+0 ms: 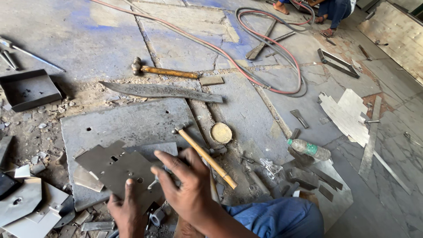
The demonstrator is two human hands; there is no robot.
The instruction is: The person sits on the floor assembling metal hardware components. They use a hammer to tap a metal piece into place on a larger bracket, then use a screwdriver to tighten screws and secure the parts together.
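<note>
My left hand (128, 211) grips the near edge of a dark cut metal plate (116, 169) with holes, thumb on top. My right hand (187, 185) lies over the plate's right side, fingers apart and pointing left, and seems to pinch a small shiny metal pin (153, 181) against it. A hammer with a pale wooden handle (207, 158) lies slanted just right of that hand, touching the thumb, head toward the far left. The plate rests on a large grey steel slab (132, 123).
A second hammer (165, 71) and a long curved steel strip (163, 91) lie beyond the slab. A metal tray (28, 90) sits far left. Hoses (269, 57), a plastic bottle (310, 150), a round lid (220, 132), sheet offcuts (348, 114); another person (332, 11) squats top right.
</note>
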